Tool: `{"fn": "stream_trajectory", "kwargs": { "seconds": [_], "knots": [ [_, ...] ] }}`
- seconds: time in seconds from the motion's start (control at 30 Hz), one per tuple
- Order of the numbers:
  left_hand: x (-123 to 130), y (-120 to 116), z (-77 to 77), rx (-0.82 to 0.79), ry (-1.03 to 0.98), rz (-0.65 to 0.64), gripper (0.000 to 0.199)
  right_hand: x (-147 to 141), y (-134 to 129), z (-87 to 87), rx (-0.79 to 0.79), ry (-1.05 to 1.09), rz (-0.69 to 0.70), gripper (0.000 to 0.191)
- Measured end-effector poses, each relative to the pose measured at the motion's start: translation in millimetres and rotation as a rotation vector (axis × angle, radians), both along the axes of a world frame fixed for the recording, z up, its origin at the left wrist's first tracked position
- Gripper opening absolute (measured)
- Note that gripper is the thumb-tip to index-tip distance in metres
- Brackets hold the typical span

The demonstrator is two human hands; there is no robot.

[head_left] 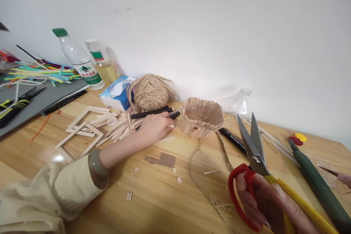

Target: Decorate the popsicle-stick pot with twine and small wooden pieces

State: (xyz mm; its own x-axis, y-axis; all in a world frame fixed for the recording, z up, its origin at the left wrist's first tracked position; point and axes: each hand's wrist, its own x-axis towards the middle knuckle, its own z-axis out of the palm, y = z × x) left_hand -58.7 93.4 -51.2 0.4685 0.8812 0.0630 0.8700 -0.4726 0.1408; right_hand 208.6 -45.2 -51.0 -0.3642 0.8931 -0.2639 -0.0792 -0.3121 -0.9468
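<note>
My right hand (263,201) grips a pair of scissors (256,159) with red and yellow handles. Their blades are parted and point up, away from me. Over the pile of flat craft sticks (117,129), my left hand (155,126) is closed beside the black pens (150,112). A small pale bit shows at its fingertips, but I cannot make out what it is. Between the hands stands a small basket of craft sticks (201,117), with a thin twine (196,175) trailing from its front. A thicker braided cord (225,150) runs down beside it.
Behind my left hand are a twine ball (152,93), a tissue pack (116,93) and two bottles (82,58). Pliers (16,106) and pipe cleaners (44,73) lie far left. A black marker (233,140), a dark green tool (318,179) and a clear vessel (241,102) are right.
</note>
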Motion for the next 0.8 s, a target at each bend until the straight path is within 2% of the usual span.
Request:
{"fn": "stream_trajectory", "kwargs": {
  "seconds": [0.13,0.33,0.47,0.63,0.8],
  "knots": [
    [-0.7,-0.9,2.0,-0.018,-0.062,0.013,0.026,1.9,-2.9,-3.1,0.026,-0.004,0.003,0.050],
    [-2.7,-9.3,2.2,-0.212,-0.168,-0.146,0.011,5.1,-5.3,-6.8,0.005,-0.037,-0.017,0.050],
    [-2.2,-12.0,1.7,-0.191,-0.213,-0.079,0.019,4.9,-4.3,-6.5,0.007,-0.093,0.005,0.050],
    [5.5,-17.5,-3.8,-0.287,-0.291,-0.098,0.012,5.4,-4.9,-5.0,0.034,-0.114,-0.001,0.052],
    [2.5,-14.5,2.6,-0.239,-0.448,0.072,0.021,4.9,-5.1,-2.9,-0.026,-0.083,0.012,0.053]
  ]
}}
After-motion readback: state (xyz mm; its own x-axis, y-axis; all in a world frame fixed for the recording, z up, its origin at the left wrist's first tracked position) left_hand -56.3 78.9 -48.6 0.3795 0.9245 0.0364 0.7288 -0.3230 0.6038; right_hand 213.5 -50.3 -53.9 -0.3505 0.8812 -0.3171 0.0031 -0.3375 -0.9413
